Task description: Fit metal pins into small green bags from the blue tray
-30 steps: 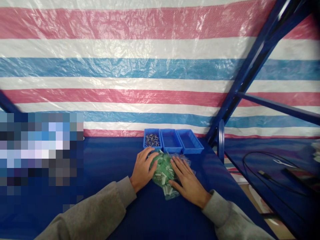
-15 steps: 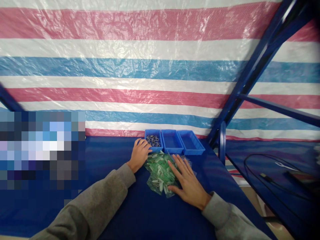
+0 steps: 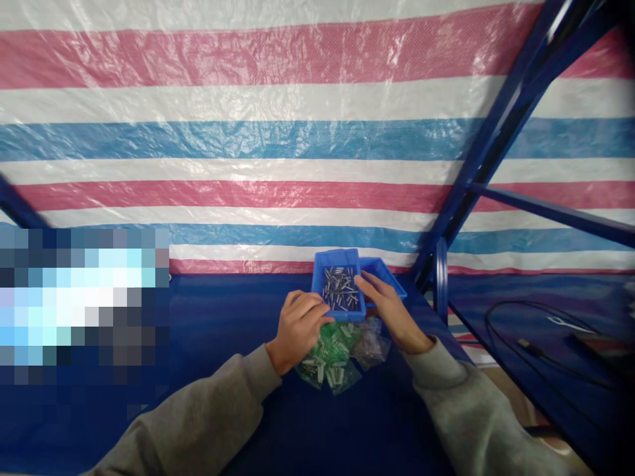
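Both hands grip a blue bin [image 3: 361, 281] filled with small metal pins [image 3: 340, 289]. My left hand [image 3: 300, 325] is closed on its front left corner, and my right hand [image 3: 387, 305] holds its right side, thumb at the rim. The bin is raised and tilted towards me, in front of another blue bin [image 3: 385, 281] that shows behind my right hand. Just below lie green-tinted plastic bags [image 3: 333, 350] with pale pieces inside, and a clear bag [image 3: 371, 349] sits at their right.
A blue table [image 3: 218, 311] runs beneath everything. Striped plastic sheeting [image 3: 248, 139] hangs behind. On the right, a blue metal frame [image 3: 476, 158] slants upward beside a shelf with black cables [image 3: 496, 330]. The far left is pixelated.
The bin of pins has moved right and been lifted, partly covering the other bins. My left hand has taken hold of it, and my right hand has left the bags and gripped its right side.
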Demonstrator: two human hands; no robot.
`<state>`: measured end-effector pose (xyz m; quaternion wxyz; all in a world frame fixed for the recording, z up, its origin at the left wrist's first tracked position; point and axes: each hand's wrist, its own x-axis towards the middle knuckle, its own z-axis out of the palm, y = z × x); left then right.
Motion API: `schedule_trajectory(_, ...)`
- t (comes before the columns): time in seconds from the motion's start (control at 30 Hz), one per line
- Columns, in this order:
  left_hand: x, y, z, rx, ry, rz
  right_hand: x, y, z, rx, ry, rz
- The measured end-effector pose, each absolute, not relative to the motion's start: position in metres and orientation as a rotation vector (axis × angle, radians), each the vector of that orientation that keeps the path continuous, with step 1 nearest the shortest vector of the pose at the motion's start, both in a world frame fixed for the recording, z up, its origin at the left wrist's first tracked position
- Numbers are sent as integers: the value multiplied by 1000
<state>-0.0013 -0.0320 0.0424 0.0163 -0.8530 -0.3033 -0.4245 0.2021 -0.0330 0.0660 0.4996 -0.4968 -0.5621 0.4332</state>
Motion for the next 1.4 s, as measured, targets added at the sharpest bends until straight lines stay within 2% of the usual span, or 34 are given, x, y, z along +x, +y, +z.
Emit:
schedule_trajectory(0.1,6,-44,32,-2713,-905,-1322,203,-35,69,-1192,-1320,1084)
schedule_trajectory(0.37,36,-66,16,-2723,-1399,-1512,205,-41,42,-1418,-1326,482)
schedule_trajectory(0.7,53,-52,-4,-2826,-1508,-1530,196,-53,45,-1451,-1518,2)
schedule_trajectory(1.13,54,-53,-7,-2794,-1495,-1689,182,-64,51,-1498,-1616,-348)
schedule_trajectory(1.4,53,-52,-8,-2826,-1486,-1685,181,-65,52,-1458,-1643,-453)
